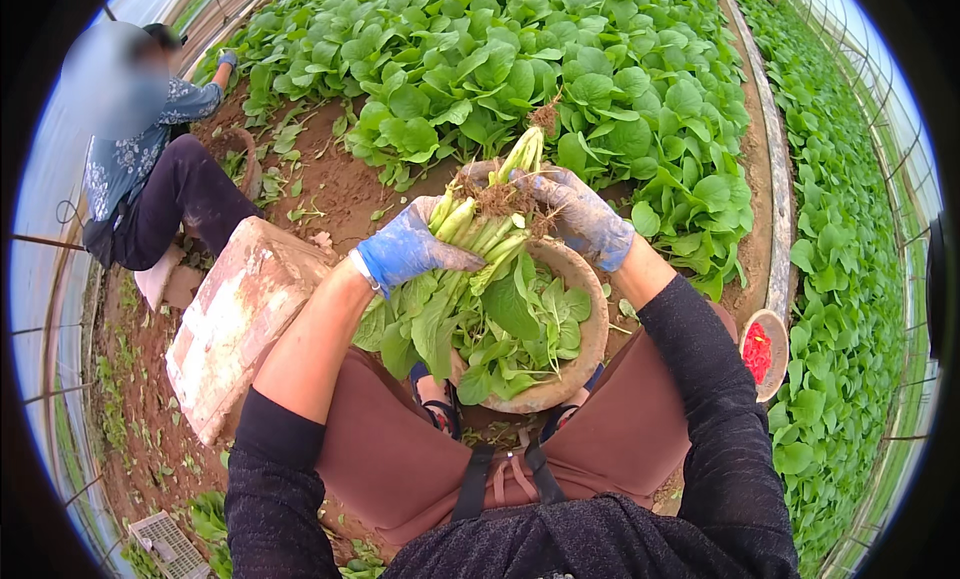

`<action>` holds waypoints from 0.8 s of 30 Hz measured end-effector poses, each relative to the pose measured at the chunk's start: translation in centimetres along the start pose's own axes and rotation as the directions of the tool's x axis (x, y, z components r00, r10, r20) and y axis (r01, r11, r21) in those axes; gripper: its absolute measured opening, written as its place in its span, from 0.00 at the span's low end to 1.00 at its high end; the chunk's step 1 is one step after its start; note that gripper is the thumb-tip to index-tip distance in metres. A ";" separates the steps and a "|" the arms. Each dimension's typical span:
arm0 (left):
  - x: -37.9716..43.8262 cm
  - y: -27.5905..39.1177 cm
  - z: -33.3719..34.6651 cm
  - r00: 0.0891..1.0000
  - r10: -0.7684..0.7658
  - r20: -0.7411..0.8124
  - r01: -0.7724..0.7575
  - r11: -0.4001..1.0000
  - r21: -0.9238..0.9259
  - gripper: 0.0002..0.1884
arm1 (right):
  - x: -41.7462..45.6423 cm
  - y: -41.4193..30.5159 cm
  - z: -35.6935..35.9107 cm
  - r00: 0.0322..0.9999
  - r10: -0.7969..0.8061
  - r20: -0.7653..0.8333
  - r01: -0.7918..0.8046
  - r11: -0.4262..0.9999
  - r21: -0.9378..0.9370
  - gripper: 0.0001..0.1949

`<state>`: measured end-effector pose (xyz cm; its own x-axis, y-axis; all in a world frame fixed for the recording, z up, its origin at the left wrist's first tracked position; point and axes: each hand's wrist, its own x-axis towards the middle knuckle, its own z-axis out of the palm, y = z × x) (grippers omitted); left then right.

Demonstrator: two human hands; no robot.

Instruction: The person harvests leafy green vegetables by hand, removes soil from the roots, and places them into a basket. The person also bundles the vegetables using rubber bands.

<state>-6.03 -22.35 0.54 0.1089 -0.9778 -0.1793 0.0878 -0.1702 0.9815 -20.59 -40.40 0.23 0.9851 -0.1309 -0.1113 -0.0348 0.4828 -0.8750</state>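
Note:
My left hand (409, 245), in a soiled blue glove, is closed around a bunch of leafy greens (484, 238) with pale stems. Its leaves hang down towards my lap. My right hand (585, 215), gloved as well, grips the root end of greens at the top of the bunch, where one root clump (544, 118) points up and away from me. Brown, soil-covered roots lie between the two hands. Below, between my knees, a round tan basin (596, 320) holds more loose greens (562, 320), partly hidden by the bunch.
Dense rows of greens (480, 61) grow ahead and to the right. A dirt-stained pale block (247, 309) stands at my left, near a seated co-worker (161, 151). A small bowl of red ties (757, 352) sits at right, a plastic crate (169, 545) at lower left.

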 end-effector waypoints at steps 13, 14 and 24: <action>2.0 0.1 -1.0 0.776 0.224 -0.590 -0.361 0.924 -0.123 0.20 | 1.8 1.4 1.9 0.889 -0.423 -0.175 0.156 0.638 -0.754 0.20; 2.4 0.1 -0.7 0.772 0.253 -0.584 -0.396 0.909 -0.131 0.21 | 2.2 2.0 2.4 0.873 -0.458 -0.170 0.121 0.541 -0.832 0.20; 4.9 -0.1 1.1 0.762 0.221 -0.609 -0.445 0.862 -0.243 0.18 | 3.4 1.6 5.7 0.910 -0.405 -0.089 -0.136 -0.089 -0.987 0.38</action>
<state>-6.60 -27.29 -0.40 0.7055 -0.7076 0.0397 0.2682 0.3184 0.9092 -16.32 -35.14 1.16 0.8954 -0.3917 0.2116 -0.2970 -0.8797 -0.3715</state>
